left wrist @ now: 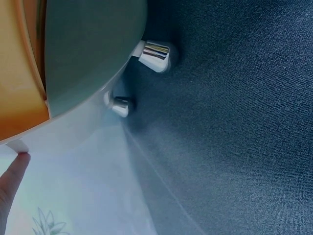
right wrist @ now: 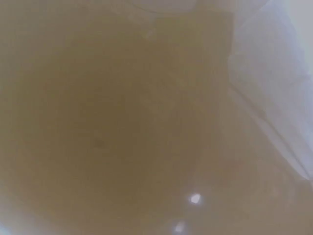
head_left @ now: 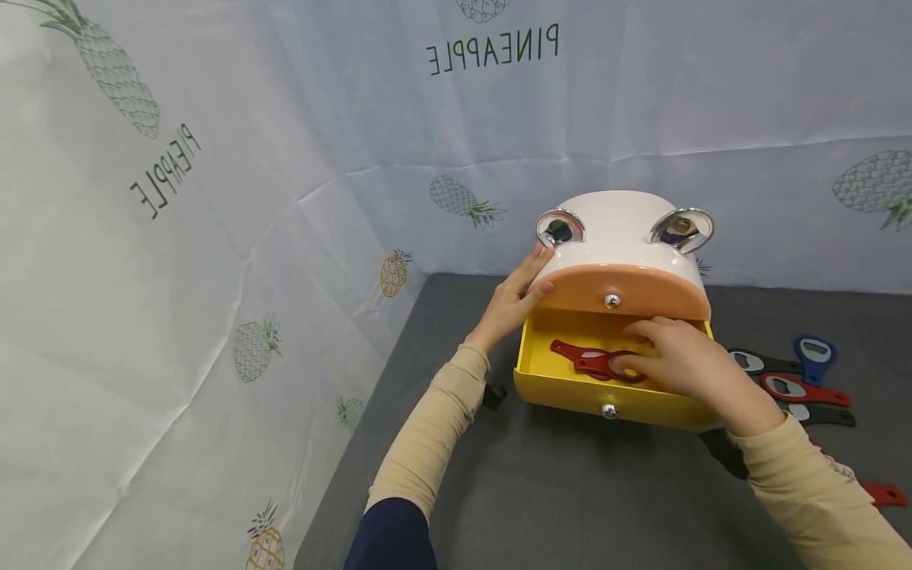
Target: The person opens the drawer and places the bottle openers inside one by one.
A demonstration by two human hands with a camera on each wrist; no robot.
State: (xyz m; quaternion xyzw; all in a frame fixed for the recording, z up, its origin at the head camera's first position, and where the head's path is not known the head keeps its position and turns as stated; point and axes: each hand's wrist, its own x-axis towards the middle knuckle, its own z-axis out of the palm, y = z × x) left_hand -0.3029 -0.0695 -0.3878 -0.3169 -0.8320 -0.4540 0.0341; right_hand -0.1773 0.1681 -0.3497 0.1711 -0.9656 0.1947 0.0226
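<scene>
Fingers (head_left: 644, 327) of right hand (head_left: 685, 358): apart, thumb over red bottle openers (head_left: 593, 362) lying in open yellow drawer (head_left: 563, 394). Left hand (head_left: 510, 305): thumb and fingers apart, against white cabinet (head_left: 618, 229). Right of cabinet, on grey surface (head_left: 570, 491): further openers (head_left: 819, 393), red, black, blue.

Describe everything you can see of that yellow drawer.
The yellow drawer stands pulled open beneath an orange front. It looks glossy, its material uncertain, with a curved front and a round silvery knob. Red bottle openers lie on its floor. The right hand reaches into its right half; whether it touches the drawer is unclear.
</scene>
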